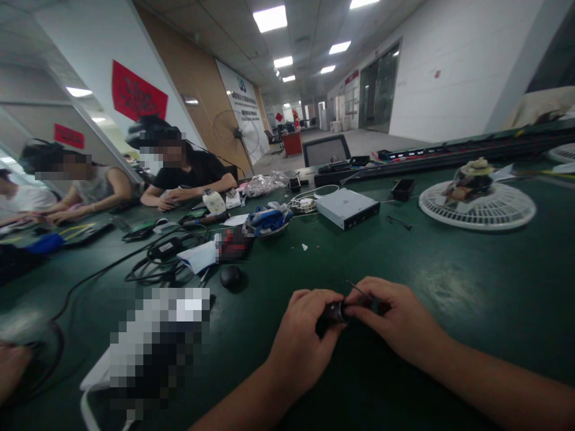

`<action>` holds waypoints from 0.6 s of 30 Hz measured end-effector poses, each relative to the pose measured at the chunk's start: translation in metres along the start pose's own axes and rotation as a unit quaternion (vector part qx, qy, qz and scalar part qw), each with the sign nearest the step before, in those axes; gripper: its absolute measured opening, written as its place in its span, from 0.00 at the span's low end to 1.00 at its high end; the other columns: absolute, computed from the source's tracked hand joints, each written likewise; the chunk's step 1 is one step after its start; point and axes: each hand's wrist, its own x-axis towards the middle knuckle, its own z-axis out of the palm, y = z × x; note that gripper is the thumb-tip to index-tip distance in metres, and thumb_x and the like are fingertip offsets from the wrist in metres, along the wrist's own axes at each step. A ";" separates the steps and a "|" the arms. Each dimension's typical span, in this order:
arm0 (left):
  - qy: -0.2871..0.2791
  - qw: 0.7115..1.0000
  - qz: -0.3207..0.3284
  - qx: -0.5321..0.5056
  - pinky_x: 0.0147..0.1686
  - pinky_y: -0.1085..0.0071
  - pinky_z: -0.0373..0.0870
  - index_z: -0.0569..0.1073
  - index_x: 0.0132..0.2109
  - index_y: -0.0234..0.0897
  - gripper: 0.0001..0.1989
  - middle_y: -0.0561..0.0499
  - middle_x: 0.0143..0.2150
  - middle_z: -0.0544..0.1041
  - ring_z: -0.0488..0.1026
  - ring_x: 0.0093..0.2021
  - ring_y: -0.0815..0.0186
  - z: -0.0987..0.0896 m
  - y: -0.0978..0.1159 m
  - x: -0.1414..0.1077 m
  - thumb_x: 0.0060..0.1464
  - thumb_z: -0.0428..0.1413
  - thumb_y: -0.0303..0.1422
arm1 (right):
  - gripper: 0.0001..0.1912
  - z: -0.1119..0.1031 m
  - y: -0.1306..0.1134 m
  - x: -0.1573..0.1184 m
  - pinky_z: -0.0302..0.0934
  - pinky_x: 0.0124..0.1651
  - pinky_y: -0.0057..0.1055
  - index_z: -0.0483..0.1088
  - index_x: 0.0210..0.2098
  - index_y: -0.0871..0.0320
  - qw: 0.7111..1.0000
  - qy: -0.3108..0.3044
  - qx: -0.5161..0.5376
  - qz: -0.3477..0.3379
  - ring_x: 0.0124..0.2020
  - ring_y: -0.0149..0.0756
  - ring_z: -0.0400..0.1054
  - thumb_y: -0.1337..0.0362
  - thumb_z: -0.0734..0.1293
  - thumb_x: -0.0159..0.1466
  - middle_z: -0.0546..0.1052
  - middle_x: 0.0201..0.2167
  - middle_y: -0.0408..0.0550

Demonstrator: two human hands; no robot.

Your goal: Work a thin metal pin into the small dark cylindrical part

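My left hand [308, 326] is closed around a small dark cylindrical part [335, 312], its round end facing right. The fingers cover most of this part, so its kind is not clear. At that round end, the fingertips of my right hand [390, 311] are pinched together. A thin metal rod [358, 290] sticks out up and to the left from the right hand's fingers; its other end is hidden. Both hands are just above the green table top [287, 272], close to each other.
Ahead lie a silver disc drive [347, 208], a white fan grille with a motor [478, 205], a small black box [403, 189] and a bowl with blue cloth [269, 220]. On the left are a black mouse [231, 277], cables and a blurred-out device. Other people sit at the far left.
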 end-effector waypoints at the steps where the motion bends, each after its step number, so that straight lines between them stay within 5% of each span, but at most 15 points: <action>1: -0.001 1.000 0.001 -0.002 0.51 0.57 0.69 0.75 0.48 0.43 0.18 0.52 0.46 0.80 0.74 0.47 0.60 0.000 0.000 0.000 0.53 0.62 0.21 | 0.02 0.000 0.000 0.000 0.63 0.39 0.32 0.77 0.35 0.52 1.000 0.004 -0.001 0.003 0.36 0.33 0.71 0.66 0.70 0.64 0.76 0.34 0.41; 18: -0.017 0.998 0.046 -0.048 0.55 0.60 0.69 0.73 0.52 0.43 0.20 0.52 0.49 0.80 0.75 0.50 0.63 -0.002 0.000 -0.002 0.55 0.61 0.20 | 0.03 0.001 -0.003 -0.002 0.60 0.32 0.29 0.72 0.33 0.55 1.000 -0.010 0.015 0.023 0.30 0.31 0.68 0.65 0.71 0.62 0.74 0.30 0.40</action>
